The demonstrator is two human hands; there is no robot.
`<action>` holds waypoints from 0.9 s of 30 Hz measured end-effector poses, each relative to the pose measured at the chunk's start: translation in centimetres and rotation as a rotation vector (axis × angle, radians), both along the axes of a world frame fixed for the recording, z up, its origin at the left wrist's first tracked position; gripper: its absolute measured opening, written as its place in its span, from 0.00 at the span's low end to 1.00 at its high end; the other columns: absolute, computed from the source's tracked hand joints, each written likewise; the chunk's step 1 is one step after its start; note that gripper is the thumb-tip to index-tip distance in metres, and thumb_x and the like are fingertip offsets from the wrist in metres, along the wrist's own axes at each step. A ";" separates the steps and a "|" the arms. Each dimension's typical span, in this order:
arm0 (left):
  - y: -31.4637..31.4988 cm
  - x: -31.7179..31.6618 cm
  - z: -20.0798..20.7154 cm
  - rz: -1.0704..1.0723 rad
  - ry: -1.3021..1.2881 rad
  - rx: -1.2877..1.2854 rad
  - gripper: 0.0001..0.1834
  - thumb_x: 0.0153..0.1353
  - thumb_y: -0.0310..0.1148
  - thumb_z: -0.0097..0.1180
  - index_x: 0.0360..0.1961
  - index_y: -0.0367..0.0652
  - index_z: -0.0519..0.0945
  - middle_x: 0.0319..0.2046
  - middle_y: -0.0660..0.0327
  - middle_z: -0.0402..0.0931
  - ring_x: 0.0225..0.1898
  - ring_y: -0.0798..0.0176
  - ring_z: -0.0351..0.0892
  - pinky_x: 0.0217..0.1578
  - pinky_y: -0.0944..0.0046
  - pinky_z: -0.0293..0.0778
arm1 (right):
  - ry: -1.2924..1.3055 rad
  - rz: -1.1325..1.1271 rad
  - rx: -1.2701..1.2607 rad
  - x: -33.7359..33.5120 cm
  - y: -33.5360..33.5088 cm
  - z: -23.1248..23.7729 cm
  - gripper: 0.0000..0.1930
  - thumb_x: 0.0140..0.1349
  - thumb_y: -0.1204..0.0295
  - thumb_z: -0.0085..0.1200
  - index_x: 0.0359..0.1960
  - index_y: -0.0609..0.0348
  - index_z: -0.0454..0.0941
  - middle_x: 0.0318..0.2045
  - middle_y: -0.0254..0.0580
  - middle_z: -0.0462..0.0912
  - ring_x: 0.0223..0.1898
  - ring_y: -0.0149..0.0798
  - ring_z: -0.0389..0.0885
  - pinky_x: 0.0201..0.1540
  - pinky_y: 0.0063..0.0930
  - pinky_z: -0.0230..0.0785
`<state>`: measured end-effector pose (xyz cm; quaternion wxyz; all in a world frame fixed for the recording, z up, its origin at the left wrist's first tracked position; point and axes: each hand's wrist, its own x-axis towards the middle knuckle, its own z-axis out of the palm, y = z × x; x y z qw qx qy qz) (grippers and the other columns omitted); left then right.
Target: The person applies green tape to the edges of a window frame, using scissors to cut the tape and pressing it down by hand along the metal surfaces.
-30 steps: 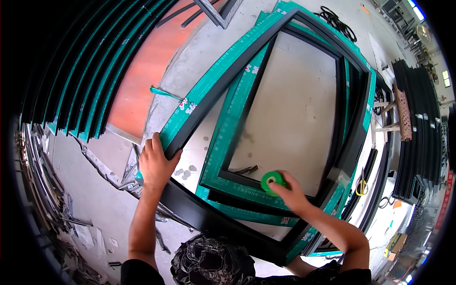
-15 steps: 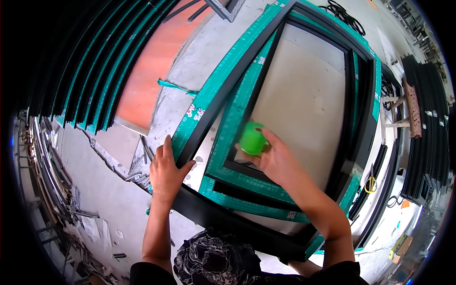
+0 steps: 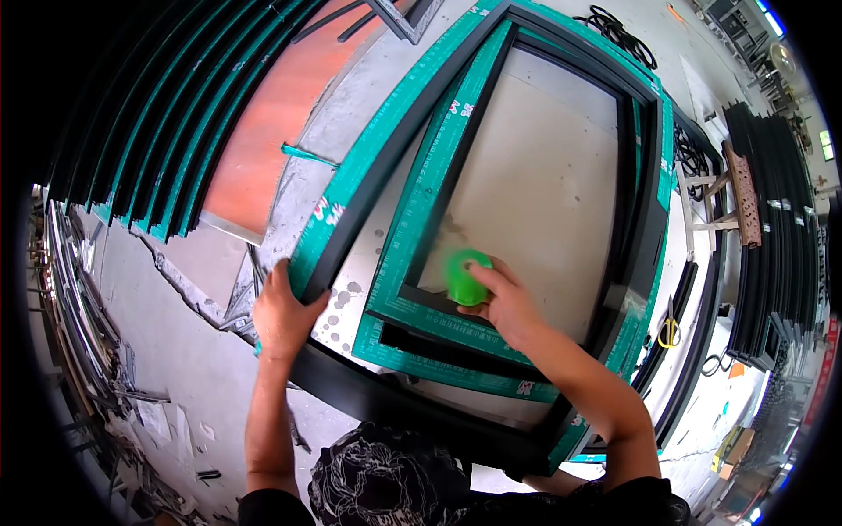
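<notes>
A large dark window frame with green protective film lies in front of me, tilted across the view. My left hand grips its near-left corner, fingers over the outer edge and thumb on the inner side. Within it sits a smaller film-covered frame, set askew. Above that frame's near-left inside corner, my right hand holds a bright green rounded thing between thumb and fingers. Motion blurs its left side, and its exact kind is unclear. Dark patterned cloth fills the bottom middle between my arms.
Green-and-black profiles are stacked at far left beside an orange board. Scrap strips line the left floor. Yellow-handled scissors lie at right, near black profiles. A black cable coil lies behind.
The view has shifted, so the frames appear further left. My right hand has brought the green thing nearer and slightly right over the inner frame. My left hand keeps its grip on the corner.
</notes>
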<state>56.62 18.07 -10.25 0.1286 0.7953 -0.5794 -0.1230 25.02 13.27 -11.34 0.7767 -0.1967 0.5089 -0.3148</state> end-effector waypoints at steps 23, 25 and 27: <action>4.3 2.9 -3.9 -0.022 0.070 0.183 0.42 0.50 0.55 0.68 0.58 0.41 0.67 0.40 0.41 0.80 0.40 0.34 0.81 0.41 0.43 0.77 | -0.151 0.030 -0.012 6.1 -2.9 -1.9 0.24 0.65 0.62 0.58 0.57 0.59 0.67 0.46 0.45 0.77 0.45 0.40 0.81 0.48 0.34 0.78; 4.9 3.7 -5.7 0.007 0.107 0.216 0.43 0.49 0.55 0.69 0.59 0.40 0.67 0.42 0.41 0.80 0.42 0.35 0.80 0.42 0.44 0.76 | -0.186 0.024 0.031 7.3 -2.9 -2.3 0.24 0.65 0.62 0.58 0.57 0.59 0.67 0.45 0.45 0.78 0.45 0.40 0.81 0.48 0.34 0.78; 5.7 4.4 -8.3 0.036 0.149 0.248 0.43 0.48 0.54 0.70 0.59 0.40 0.67 0.43 0.41 0.79 0.44 0.36 0.80 0.43 0.45 0.76 | -0.193 0.043 0.026 8.6 -3.1 -2.6 0.24 0.65 0.61 0.57 0.57 0.60 0.67 0.44 0.44 0.79 0.43 0.40 0.82 0.49 0.34 0.78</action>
